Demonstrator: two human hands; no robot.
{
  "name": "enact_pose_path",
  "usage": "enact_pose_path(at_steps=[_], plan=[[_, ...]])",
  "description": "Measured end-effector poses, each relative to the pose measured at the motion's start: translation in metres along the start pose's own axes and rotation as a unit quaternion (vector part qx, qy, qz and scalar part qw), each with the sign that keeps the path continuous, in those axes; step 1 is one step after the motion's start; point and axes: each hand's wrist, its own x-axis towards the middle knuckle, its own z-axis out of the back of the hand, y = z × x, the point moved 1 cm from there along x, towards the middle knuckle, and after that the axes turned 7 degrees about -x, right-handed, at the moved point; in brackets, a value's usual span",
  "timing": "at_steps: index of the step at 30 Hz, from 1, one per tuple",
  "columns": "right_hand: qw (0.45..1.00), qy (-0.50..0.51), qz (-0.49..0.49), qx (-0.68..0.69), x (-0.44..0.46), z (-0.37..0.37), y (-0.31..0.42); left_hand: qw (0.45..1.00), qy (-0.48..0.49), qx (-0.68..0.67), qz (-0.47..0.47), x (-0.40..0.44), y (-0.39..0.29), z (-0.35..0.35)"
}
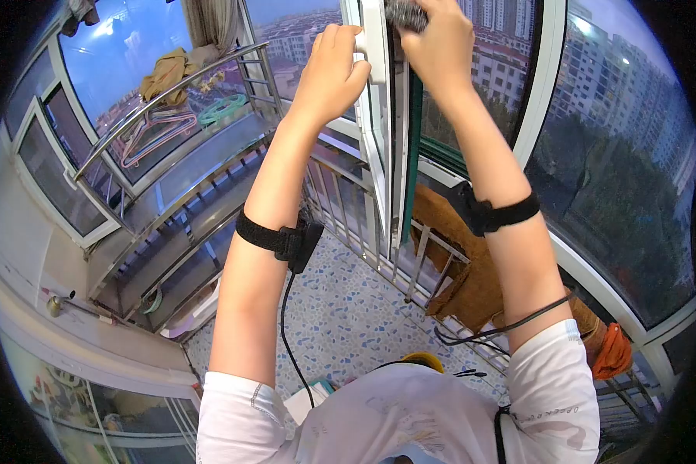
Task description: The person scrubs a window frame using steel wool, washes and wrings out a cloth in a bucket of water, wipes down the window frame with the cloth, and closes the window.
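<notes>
An opened window sash [375,46] with a white frame stands edge-on in front of me, at the top middle of the head view. My left hand [334,73] is closed on the left side of the sash's white frame, its fingers bent over a white part there. On the other side of the sash, my right hand [441,42] is closed around a dark grey, rough-textured scrubber [406,15]. The scrubber is close to the sash's upper part, but whether it touches the frame I cannot tell. Its far end is partly hidden by the fingers.
Metal railings [348,182] run below the window. A brown board [472,271] leans behind the bars, with an orange cloth [612,352] farther right. Clothes hangers [158,131] and a tan garment [166,76] hang at left. Cables trail from bands on both arms over the speckled floor [340,309].
</notes>
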Motion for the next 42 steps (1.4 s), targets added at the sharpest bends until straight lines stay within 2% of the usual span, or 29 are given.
enact_pose_path(at_steps=[3, 7, 9, 11, 14, 18, 23, 26, 29, 35, 38, 40, 42], plan=[[0.998, -0.012, 0.044, -0.053, -0.029, 0.003, -0.005, 1.0, -0.026, -0.007, 0.004, -0.005, -0.004, -0.004], [0.995, 0.084, -0.015, -0.048, -0.084, 0.01, -0.012, 1.0, -0.025, -0.004, -0.001, -0.005, -0.001, -0.004], [0.994, 0.087, -0.024, -0.056, -0.106, 0.009, -0.012, 1.0, -0.023, 0.0, 0.0, -0.003, 0.0, -0.004], [0.994, 0.086, -0.024, -0.06, -0.104, 0.011, -0.013, 1.0, -0.022, -0.005, -0.002, -0.001, -0.001, -0.001], [0.999, 0.004, 0.019, -0.047, -0.084, 0.018, -0.011, 1.0, -0.006, 0.002, -0.001, -0.001, -0.001, -0.002], [0.997, -0.024, 0.038, -0.056, -0.062, 0.003, -0.007, 1.0, -0.015, 0.0, -0.001, 0.0, -0.003, -0.002], [0.996, -0.019, 0.022, -0.09, -0.089, -0.005, -0.008, 1.0, -0.022, 0.005, -0.009, -0.001, -0.001, -0.001], [0.992, 0.034, 0.024, -0.122, -0.079, 0.004, -0.006, 1.0, -0.009, 0.003, -0.012, 0.002, 0.002, 0.001], [0.993, 0.037, 0.029, -0.109, -0.07, 0.007, -0.011, 1.0, -0.004, 0.002, -0.023, 0.003, 0.001, -0.001], [0.997, -0.011, 0.036, -0.06, -0.059, -0.001, -0.01, 1.0, -0.021, -0.008, -0.01, 0.001, 0.002, -0.002], [0.998, -0.007, -0.051, -0.027, -0.073, -0.004, -0.007, 0.999, -0.022, 0.001, -0.026, 0.003, 0.009, -0.002], [0.997, 0.021, -0.062, -0.047, -0.085, -0.002, -0.009, 0.999, -0.022, 0.008, -0.04, 0.001, 0.006, -0.001], [0.992, 0.067, -0.069, -0.077, -0.092, 0.007, -0.012, 1.0, 0.011, -0.012, 0.025, -0.004, 0.003, 0.001]])
